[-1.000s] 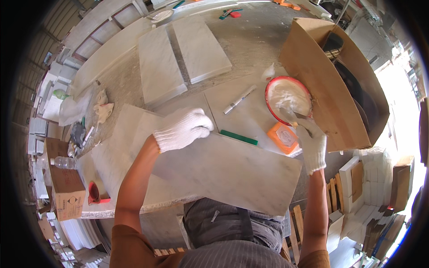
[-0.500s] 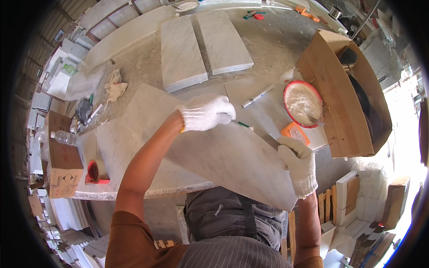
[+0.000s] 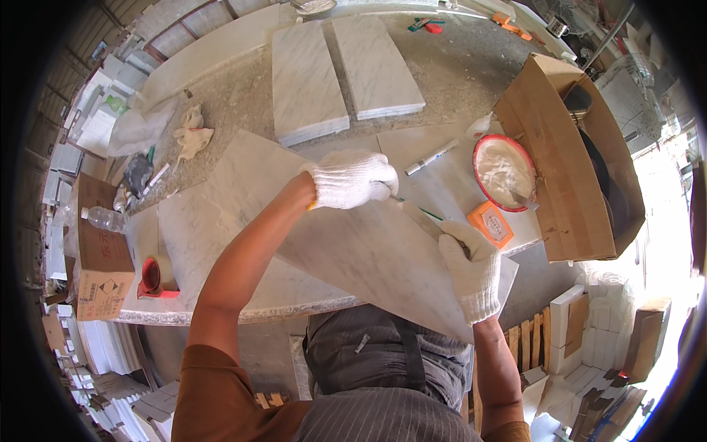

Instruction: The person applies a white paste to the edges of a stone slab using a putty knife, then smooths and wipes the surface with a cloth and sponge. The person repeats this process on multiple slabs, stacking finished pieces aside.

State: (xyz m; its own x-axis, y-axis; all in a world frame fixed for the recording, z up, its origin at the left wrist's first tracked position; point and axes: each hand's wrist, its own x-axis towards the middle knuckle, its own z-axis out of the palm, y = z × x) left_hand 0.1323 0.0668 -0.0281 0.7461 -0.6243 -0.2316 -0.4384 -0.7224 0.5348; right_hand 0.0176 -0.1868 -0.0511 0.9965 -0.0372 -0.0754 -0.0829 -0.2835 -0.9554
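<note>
our left hand (image 3: 353,179) and right hand (image 3: 473,276) sit curled over the marble slab (image 3: 353,239); what either grips, we cannot tell.

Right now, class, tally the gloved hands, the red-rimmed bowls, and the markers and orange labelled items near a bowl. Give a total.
Gloved hands: 2 (left hand, right hand)
Red-rimmed bowl: 1
Marker: 1
Orange labelled item: 1
Total: 5

White gloves (image 3: 352,179), brown sleeves (image 3: 213,387), striped apron (image 3: 383,418)
</note>
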